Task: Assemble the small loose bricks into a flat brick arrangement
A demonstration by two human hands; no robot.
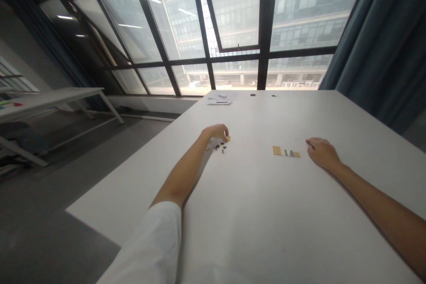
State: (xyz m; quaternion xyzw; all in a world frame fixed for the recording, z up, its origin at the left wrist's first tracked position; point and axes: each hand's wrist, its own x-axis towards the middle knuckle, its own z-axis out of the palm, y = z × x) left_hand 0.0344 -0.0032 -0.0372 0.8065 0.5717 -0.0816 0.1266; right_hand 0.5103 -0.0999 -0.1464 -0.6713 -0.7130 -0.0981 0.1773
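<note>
My left hand (218, 132) reaches over the table with its thumb and fingers pinched on a small tan building-block piece (228, 139), partly covered by the fingertips. Just below it lies a loose cluster of tiny dark and grey pieces (218, 147). To the right, a flat strip of tan, white and grey building-block pieces (277, 150) lies on the table. Beyond the strip's right end my right hand (322, 151) rests palm down on the tabletop, apart from the strip. Its fingers are curled together, and nothing shows in them.
The white table (253, 213) extends toward the windows. Papers (219, 101) lie at its far left corner, near a dark round cable hole (253, 95) and a small dark item (274, 96). A second table (66, 93) stands at left; a blue curtain (376, 53) hangs at right.
</note>
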